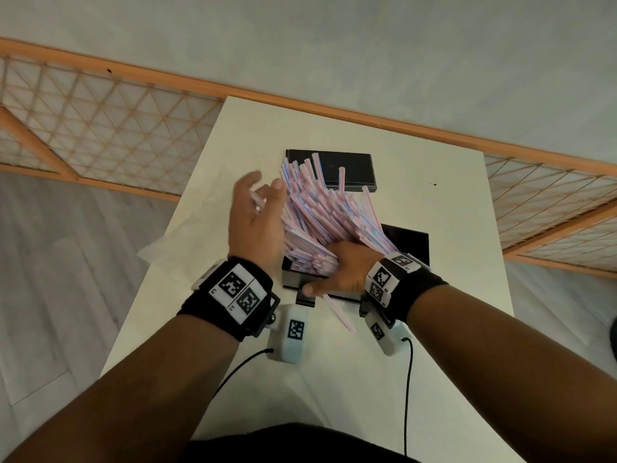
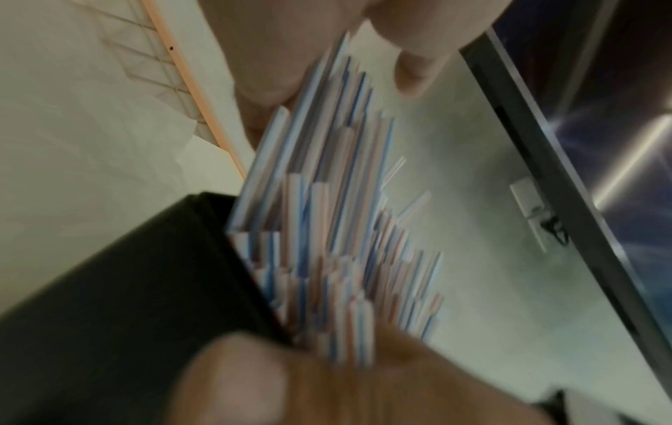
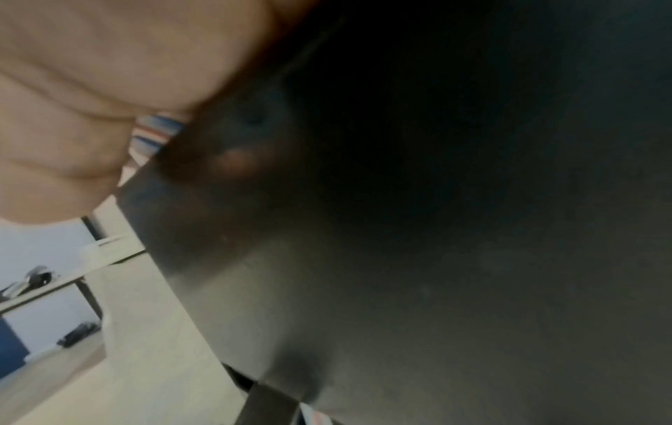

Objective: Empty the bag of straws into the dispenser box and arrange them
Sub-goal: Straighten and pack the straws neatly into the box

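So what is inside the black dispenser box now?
The dispenser box holds a dense pile of striped straws, fanned and sticking out above its rim. The right hand covers their near ends; the box's bottom is hidden.

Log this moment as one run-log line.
straws: heaped, sticking out of box | right hand: grips heap | left hand: open, beside heap | one straw: on table

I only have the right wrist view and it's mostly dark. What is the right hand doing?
Observer: In the head view the right hand grips the near ends of the straws, which fan up out of the dispenser box.
Operator: And the other one?
Observer: The left hand is open, raised beside the fan's left side.
Operator: Where's the bag?
Observer: The bag lies crumpled on the table, left of both hands.
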{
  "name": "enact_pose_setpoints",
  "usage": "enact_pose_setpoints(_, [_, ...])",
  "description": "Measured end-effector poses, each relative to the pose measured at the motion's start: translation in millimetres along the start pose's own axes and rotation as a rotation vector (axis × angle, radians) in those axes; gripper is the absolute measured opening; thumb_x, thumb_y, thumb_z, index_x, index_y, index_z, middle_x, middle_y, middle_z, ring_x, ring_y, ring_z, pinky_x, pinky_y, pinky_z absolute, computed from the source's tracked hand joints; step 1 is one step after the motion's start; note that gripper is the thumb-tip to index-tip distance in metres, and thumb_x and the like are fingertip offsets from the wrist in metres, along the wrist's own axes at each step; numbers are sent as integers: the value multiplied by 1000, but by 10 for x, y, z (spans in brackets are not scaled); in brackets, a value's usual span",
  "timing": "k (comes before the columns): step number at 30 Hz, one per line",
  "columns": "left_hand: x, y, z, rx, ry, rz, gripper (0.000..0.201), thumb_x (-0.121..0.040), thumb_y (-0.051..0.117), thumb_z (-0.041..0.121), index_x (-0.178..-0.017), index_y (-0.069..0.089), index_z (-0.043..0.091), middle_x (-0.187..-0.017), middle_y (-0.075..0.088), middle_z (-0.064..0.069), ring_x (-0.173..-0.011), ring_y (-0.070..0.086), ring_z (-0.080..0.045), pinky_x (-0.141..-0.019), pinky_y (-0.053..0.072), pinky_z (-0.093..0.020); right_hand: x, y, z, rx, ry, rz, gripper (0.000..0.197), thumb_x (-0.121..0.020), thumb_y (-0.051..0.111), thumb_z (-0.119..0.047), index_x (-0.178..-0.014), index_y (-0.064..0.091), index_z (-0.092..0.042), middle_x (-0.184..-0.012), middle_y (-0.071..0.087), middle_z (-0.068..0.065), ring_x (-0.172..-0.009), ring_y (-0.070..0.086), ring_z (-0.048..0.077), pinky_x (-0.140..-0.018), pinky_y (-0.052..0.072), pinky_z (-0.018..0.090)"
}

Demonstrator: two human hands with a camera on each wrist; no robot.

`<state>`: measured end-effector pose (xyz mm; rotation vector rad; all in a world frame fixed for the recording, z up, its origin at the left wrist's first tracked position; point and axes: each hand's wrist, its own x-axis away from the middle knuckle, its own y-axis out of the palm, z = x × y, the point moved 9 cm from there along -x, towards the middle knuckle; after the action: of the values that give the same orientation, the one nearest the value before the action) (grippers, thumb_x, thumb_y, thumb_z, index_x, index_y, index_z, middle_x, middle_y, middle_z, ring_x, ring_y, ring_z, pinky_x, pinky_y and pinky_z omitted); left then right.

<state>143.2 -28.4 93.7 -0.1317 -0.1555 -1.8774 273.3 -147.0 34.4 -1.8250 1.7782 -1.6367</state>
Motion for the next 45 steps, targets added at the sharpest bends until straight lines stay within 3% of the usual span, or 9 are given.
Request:
enact_pose_setpoints(4, [103, 181, -122, -344, 54, -165, 49, -100, 41, 54, -123, 61, 16, -103, 67, 9, -105, 62, -21, -91, 46, -34, 96, -76, -60, 40, -43, 88, 62, -68, 68, -76, -108, 64, -29, -110, 64, -4, -106, 57, 19, -92, 41, 27])
enact_pose_setpoints(9, [127, 184, -379, -570, -79, -268, 82, -100, 60, 40, -160, 15, 8, -161, 38, -12, -144, 43, -30, -116, 36, -40, 189, -65, 93, 186, -2, 118, 76, -71, 61, -79, -113, 59, -16, -104, 63, 5, -99, 60, 27, -81, 44, 30])
enact_pose_setpoints(14, [111, 87, -424, -507, -171, -277, 90, -90, 67, 55, -158, 20, 18, -158, 40, -3, -138, 47, -26, -111, 40, -39, 561, -244, 225, 123, -93, 306, 53, -70, 66, -55, -106, 60, -16, -100, 64, 4, -93, 60, 26, -80, 49, 32])
enact_pose_setpoints(18, [205, 304, -502, -543, -149, -442, 62, -97, 61, 49, -144, 36, 18, -141, 55, 3, -130, 53, -19, -105, 39, -32, 536, -12, 387, 181, -3, 177, 39, -73, 70, -55, -88, 54, -23, -87, 60, -3, -88, 61, 24, -71, 44, 29])
enact_pose_setpoints(26, [293, 333, -502, -322, -240, -384, 90, -98, 46, 60, -162, -4, 21, -166, 26, -7, -151, 31, -23, -122, 24, -41, 327, 74, 361, 218, 69, 51, 46, -72, 72, -59, -102, 59, -26, -94, 63, -3, -93, 63, 22, -75, 48, 27])
enact_pose_setpoints(33, [212, 230, -777, -34, -357, -315, 126, -48, 54, 103, -150, 40, 31, -145, 58, 0, -134, 55, -19, -117, 38, -47, 55, 123, 166, 189, 95, -81, 62, -69, 77, -60, -113, 63, -18, -107, 67, 3, -97, 65, 26, -84, 56, 37])
enact_pose_setpoints(37, [320, 302, -610, -86, -363, -433, 90, -84, 37, 87, -157, 31, 35, -158, 37, 14, -145, 31, -4, -120, 15, -30, -12, 168, 90, 165, 100, -119, 77, -70, 79, -56, -133, 56, -18, -125, 63, 4, -113, 60, 25, -91, 48, 31])
enact_pose_setpoints(41, [306, 343, -641, -61, -342, -480, 96, -81, 42, 87, -156, 36, 28, -155, 46, 11, -145, 40, -9, -120, 25, -33, -53, 114, 81, 93, 119, -108, 79, -69, 82, -52, -135, 55, -19, -128, 62, 3, -113, 59, 24, -84, 46, 26])
enact_pose_setpoints(45, [252, 358, -655, -36, -281, -456, 79, -81, 55, 73, -141, 46, 23, -134, 60, 10, -125, 57, -5, -112, 39, -34, -78, 165, -14, 104, 93, -141, 82, -66, 82, -53, -137, 53, -24, -134, 59, 2, -122, 54, 24, -103, 43, 33])
